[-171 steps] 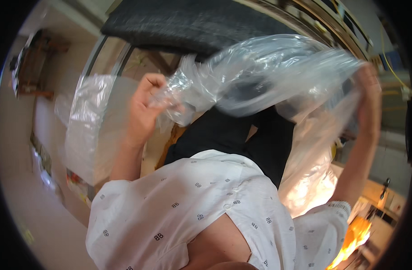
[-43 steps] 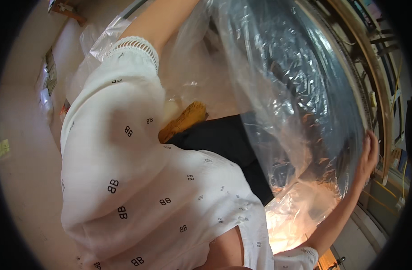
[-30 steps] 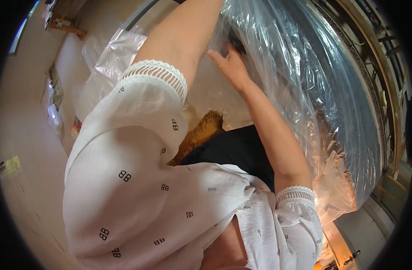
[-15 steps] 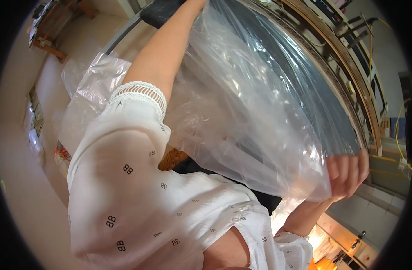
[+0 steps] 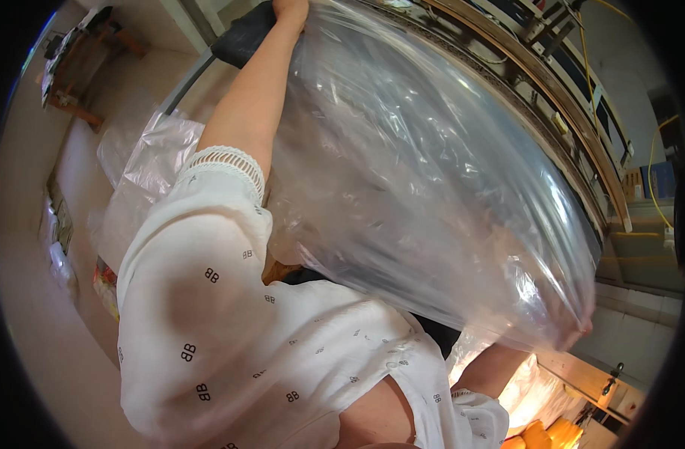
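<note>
A large clear plastic bag point(image 5: 432, 187) fills the middle and right of the view, stretched taut between the person's two raised hands and glossy with wrinkles and glare. Through the film a dark shape shows only dimly — what it is cannot be made out. The left hand point(image 5: 290, 9) is at the very top edge, cut off by the frame, closed on the bag's upper end where it meets a dark flat slab point(image 5: 241, 37); its fingers are not visible. The right hand point(image 5: 578, 325) sits at the bag's lower right corner, mostly veiled by the plastic and blurred, seemingly pinching the film, though the grip itself cannot be told for sure. Below the bag comes the white patterned sleeve point(image 5: 208, 299) with a lace cuff. Beside it to the left lies another crumpled clear bag point(image 5: 144, 179), and a wooden-edged frame point(image 5: 552, 112) curves behind.
</note>
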Motion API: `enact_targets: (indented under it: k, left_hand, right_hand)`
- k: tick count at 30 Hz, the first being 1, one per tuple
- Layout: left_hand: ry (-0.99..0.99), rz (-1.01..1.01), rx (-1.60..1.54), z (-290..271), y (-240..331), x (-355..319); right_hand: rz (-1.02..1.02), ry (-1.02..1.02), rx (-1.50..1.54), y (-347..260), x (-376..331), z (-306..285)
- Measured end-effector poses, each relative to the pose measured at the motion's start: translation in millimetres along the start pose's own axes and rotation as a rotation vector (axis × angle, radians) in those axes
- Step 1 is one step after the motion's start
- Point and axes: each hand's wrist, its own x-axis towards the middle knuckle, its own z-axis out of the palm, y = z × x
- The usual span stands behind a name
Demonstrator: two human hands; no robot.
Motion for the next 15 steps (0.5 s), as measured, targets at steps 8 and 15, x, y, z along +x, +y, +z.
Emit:
enact_targets:
  k: [8,15]
  left_hand:
    - [0.147,0.147,0.049,0,-30,26]
    - [-0.050,-0.109,-0.152,41,-8,-11]
  right_hand:
    - [-0.156,0.213,-0.187,3,0,-58]
    - [-0.126,0.582,-0.513,6,-92,-170]
